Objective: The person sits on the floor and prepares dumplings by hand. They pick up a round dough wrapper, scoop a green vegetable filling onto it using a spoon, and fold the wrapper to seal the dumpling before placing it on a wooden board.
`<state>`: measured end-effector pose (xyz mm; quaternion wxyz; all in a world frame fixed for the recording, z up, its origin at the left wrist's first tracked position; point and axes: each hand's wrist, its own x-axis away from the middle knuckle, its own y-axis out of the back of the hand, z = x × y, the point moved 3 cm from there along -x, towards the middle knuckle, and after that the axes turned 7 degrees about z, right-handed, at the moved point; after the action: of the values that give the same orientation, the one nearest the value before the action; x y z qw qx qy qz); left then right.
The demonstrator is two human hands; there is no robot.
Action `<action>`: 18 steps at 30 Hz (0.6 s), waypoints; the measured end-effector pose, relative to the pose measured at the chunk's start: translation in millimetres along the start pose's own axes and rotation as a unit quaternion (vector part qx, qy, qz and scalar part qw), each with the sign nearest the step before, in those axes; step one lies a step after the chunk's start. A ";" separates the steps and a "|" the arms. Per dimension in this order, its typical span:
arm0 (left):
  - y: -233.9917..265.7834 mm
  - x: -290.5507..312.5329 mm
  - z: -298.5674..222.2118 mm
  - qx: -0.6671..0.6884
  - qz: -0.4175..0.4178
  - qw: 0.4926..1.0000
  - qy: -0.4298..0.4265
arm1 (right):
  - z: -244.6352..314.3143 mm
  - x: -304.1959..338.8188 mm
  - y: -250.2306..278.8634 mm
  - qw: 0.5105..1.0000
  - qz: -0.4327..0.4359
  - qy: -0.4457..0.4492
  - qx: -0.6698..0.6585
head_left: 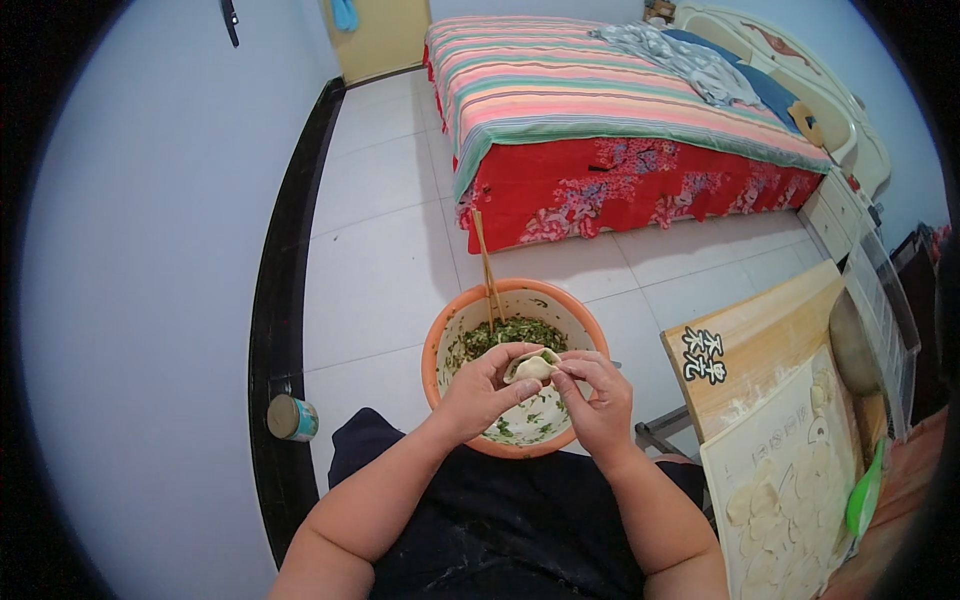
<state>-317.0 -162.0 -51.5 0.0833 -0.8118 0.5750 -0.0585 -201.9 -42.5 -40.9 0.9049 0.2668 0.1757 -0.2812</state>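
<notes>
Both my hands hold one dumpling (pixel 532 369), its pale dough partly folded with green filling showing at the top. My left hand (pixel 487 388) grips its left side between thumb and fingers. On the other side, the thumb and fingers of my right hand (pixel 597 400) pinch the dough edge. Below them is an orange-rimmed basin (pixel 432 372) with chopped green filling (pixel 515 332). A pair of chopsticks (pixel 487 262) stands in the filling, leaning on the basin's far side.
Right of me, a wooden board (pixel 755 318) and a floured white mat (pixel 735 450) carry several dough wrappers (pixel 775 510). A green-handled tool (pixel 866 492) and a metal bowl (pixel 853 345) lie beside them. A jar (pixel 290 418) stands by the left wall; a bed (pixel 640 190) is ahead.
</notes>
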 end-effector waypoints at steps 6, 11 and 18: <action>-1.3 1.7 -2.7 -0.046 -0.021 0.999 0.017 | -2.2 3.7 -4.2 0.980 -0.022 -0.115 -0.158; 1.8 1.9 -7.2 0.042 -0.020 0.999 -0.014 | -5.1 1.8 -1.2 0.965 0.005 -0.163 -0.203; -0.1 1.9 -7.1 0.033 -0.014 0.999 -0.011 | -7.1 1.6 1.5 0.974 0.027 -0.149 -0.167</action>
<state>-317.6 -164.2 -44.5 0.1152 -0.8173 0.5603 -0.0696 -200.9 -38.1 -46.7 0.9599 0.0716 0.0759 -0.2602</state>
